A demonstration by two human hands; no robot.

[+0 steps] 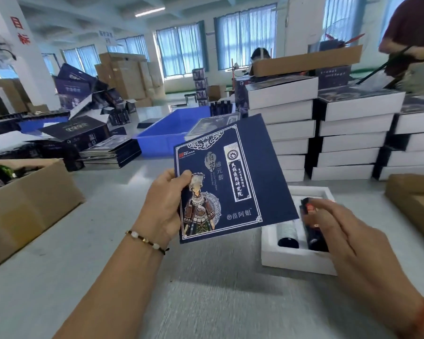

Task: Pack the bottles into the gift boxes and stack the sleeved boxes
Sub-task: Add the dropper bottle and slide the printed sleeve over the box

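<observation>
Left hand (165, 204) raised above the grey bench (206, 289), thumb on the printed face and fingers curled behind, pinching the left edge of a flat navy sleeve (233, 182) with silver border, Chinese lettering and a figure in traditional dress. Sleeve tilted, its lower right corner overlapping the near left part of a white foam gift box (296, 259) lying open on the bench. In the box, two dark bottles side by side: one (288, 237) lying bare in the left slot, the other (312, 226) in the right slot with its red-marked cap end under the right hand (348, 236). Right-hand fingers loosely bent, fingertips touching that bottle near the cap; whether gripping or merely resting, impossible to tell. Behind the box, three tall stacks of white-sided sleeved boxes (353, 140) standing close together. Further left, a blue plastic bin (162, 133), a low pile of flat dark sleeves (110, 152), and an open cardboard carton (27, 204) at the left edge holding dark bottles. At the right edge, part of another cardboard carton (416, 199). In the background, more cartons, curtained windows, and another person's arm at the upper right.
</observation>
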